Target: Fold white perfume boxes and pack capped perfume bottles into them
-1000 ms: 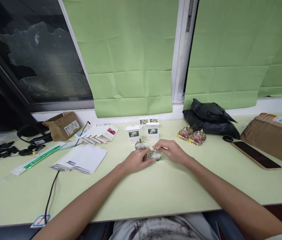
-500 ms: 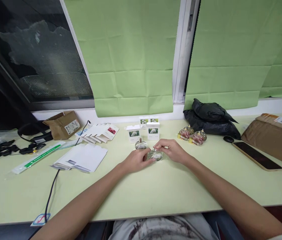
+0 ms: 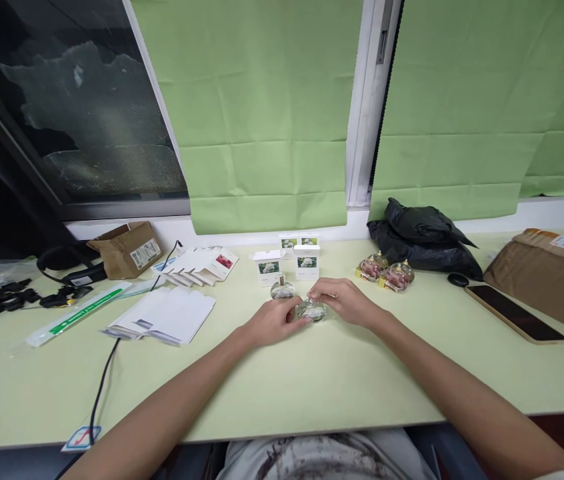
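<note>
A small round clear glass bottle [image 3: 311, 311] rests on the pale green table [image 3: 282, 380] between both my hands. My left hand [image 3: 272, 323] curls its fingers against the bottle's left side. My right hand [image 3: 345, 300] pinches the bottle's top and right side. A second clear glass bottle [image 3: 282, 290] stands just behind my left hand. Small white boxes with flower pictures [image 3: 306, 262] stand in a group behind the bottles.
Two pink-filled glass bottles [image 3: 386, 272] sit at the right before a black plastic bag [image 3: 422, 237]. A phone [image 3: 515, 312] and a brown parcel [image 3: 552, 277] lie far right. White flat cartons [image 3: 165, 315], a cable [image 3: 105, 373], a small cardboard box [image 3: 127, 250] lie left.
</note>
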The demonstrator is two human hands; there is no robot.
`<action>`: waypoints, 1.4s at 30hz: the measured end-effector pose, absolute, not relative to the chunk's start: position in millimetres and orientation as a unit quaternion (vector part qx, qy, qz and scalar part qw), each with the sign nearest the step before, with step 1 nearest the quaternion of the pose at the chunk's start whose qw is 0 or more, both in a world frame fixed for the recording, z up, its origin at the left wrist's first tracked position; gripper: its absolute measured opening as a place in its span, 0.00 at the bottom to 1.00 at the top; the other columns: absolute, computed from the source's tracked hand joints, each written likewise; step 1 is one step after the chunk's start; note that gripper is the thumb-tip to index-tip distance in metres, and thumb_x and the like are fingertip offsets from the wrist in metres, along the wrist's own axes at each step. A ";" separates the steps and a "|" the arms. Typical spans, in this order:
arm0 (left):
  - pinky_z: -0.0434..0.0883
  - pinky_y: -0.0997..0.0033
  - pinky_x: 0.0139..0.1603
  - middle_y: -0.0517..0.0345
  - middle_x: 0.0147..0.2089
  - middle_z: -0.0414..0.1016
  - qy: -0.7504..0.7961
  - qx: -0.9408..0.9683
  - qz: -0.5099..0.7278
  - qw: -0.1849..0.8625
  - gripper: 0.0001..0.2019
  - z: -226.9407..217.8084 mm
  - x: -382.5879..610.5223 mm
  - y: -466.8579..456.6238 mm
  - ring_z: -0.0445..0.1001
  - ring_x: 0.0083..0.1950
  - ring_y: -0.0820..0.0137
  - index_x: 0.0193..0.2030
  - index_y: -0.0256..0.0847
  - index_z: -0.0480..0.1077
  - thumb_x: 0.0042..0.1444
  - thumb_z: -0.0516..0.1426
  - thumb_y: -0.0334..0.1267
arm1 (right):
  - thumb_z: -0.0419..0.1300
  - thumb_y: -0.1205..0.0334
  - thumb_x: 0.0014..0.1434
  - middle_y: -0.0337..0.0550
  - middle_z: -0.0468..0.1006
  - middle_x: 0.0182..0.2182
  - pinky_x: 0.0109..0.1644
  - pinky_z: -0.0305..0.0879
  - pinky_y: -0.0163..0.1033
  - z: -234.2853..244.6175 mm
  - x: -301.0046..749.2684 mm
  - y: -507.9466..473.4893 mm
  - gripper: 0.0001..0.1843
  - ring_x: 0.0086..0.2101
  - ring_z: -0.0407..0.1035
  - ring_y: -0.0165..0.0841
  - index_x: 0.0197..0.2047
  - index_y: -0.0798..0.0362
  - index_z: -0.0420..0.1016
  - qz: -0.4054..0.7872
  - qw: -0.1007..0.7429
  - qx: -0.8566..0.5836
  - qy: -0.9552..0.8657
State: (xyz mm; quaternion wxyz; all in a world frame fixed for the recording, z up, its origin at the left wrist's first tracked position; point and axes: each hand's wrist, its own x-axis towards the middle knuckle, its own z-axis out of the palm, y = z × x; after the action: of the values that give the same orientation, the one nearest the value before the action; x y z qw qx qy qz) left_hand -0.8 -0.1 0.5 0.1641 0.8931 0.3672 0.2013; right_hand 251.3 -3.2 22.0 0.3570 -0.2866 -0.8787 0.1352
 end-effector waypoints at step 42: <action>0.60 0.68 0.31 0.62 0.29 0.72 0.374 0.890 0.198 0.169 0.19 5.9 0.4 -3.7 0.69 0.29 0.68 0.37 0.45 0.65 0.67 0.54 0.59 | 0.65 0.54 0.68 0.43 0.80 0.47 0.40 0.70 0.38 21.1 250.0 -18.0 0.13 0.37 0.74 0.33 0.54 0.46 0.76 0.236 0.401 -0.341 -0.817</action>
State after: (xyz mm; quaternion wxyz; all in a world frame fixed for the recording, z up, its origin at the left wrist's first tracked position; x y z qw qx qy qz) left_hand 0.4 -3.7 5.9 0.1689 0.8901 0.3742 0.1980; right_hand 250.0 -18.0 21.1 0.4010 -0.3413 -0.8166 0.2364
